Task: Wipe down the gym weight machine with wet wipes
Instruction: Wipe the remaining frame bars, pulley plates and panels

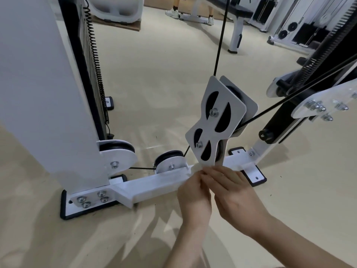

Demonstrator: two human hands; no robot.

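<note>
Fingers (195, 176) of the left hand (194, 196) are curled into a pinch at lower centre. The right hand (238, 196) lies flatter, its fingertips meeting the left's. A small white scrap, prob. the wet wipe (193, 168), sits btwn them. It blends w/ the white beam behind, so I can't tell if the right hand holds it too.

Progress, as a judgement: the wipe is being readied, not pressed on metal. No damp sheen marks any part as done, so most of the machine seems left.

- Pulley plate (216, 120), just above the fingers: flat white sheet metal w/ rounded cut-outs, black wheels behind, steel bolts.
- Base beam (154, 184), left of the hands: boxy, matte white, faintly scuffed.
- Floor pulley (170, 157): black grooved wheel.
- Cable (220, 35): thin, black, taut.
- Weight column (38, 84), upper left: smooth white panel w/ a black coiled cord (94, 55) beside it.
</note>
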